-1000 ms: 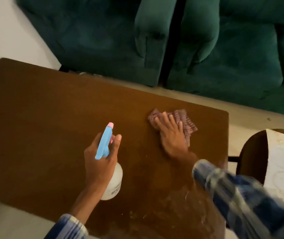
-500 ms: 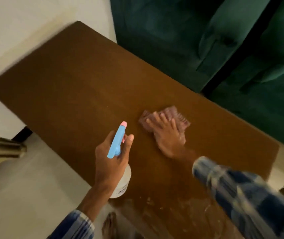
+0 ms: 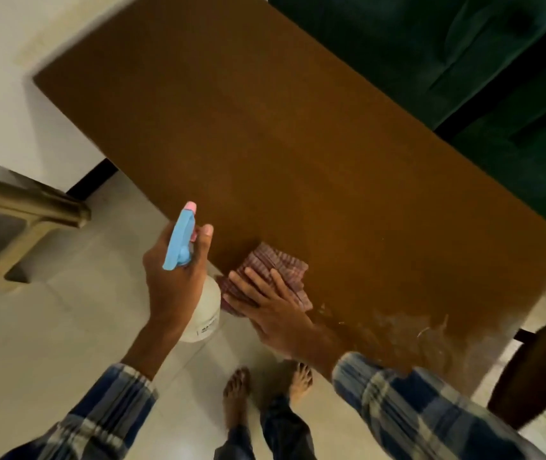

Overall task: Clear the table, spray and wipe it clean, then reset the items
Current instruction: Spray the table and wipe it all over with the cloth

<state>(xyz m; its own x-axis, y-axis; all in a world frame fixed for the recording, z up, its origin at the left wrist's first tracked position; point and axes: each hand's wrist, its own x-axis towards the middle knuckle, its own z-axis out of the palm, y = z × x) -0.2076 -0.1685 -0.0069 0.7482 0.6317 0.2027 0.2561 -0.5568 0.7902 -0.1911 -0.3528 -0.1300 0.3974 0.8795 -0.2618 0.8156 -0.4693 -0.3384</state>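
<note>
A brown wooden table [image 3: 265,127] fills the middle of the view, bare apart from the cloth. My left hand [image 3: 173,280] grips a white spray bottle [image 3: 203,313] with a blue trigger head and pink nozzle, held over the floor just off the table's near edge. My right hand [image 3: 265,307] presses flat on a folded reddish checked cloth [image 3: 281,267] at the near edge of the table. A wet, streaky patch [image 3: 414,330] shines on the wood to the right of the cloth.
A dark green sofa [image 3: 464,61] runs along the far side of the table. A tan metal stool or chair frame [image 3: 23,207] stands on the pale tiled floor at left. A dark round-edged side table [image 3: 543,366] sits at right. My bare feet [image 3: 265,390] stand below.
The view has swung left and down. My right hand has dragged the cloth from mid-table back to the near edge, and my left hand with the bottle now hangs over the floor.
</note>
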